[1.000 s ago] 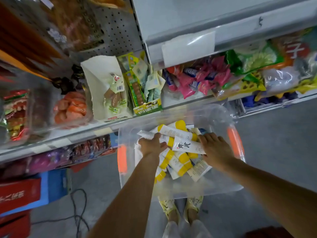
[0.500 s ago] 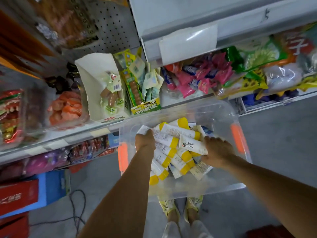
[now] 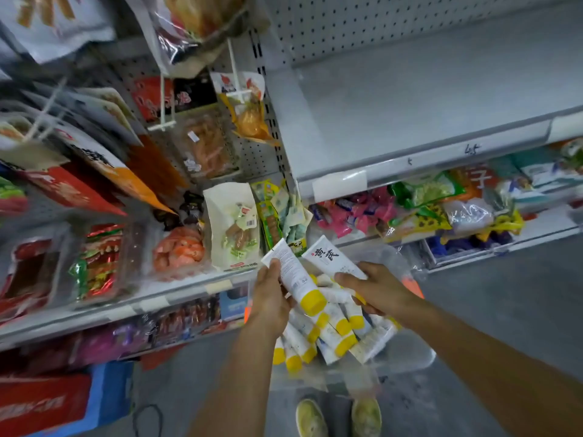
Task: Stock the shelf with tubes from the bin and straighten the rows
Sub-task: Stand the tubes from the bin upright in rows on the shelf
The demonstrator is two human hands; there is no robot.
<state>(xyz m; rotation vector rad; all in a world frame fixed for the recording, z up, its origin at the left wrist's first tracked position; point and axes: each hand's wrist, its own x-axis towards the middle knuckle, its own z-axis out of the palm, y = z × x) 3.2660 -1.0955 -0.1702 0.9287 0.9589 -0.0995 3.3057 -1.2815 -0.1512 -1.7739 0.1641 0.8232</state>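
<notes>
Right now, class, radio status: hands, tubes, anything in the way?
Left hand grips yellow-capped tube. Right hand grips lettered tube. Nothing blocks upper shelf.

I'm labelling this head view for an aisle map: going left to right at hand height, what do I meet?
Red-foil snack tray → orange snack pack → white carton → left hand → yellow-capped tube it grips → lettered tube → right hand gripping it.
</notes>
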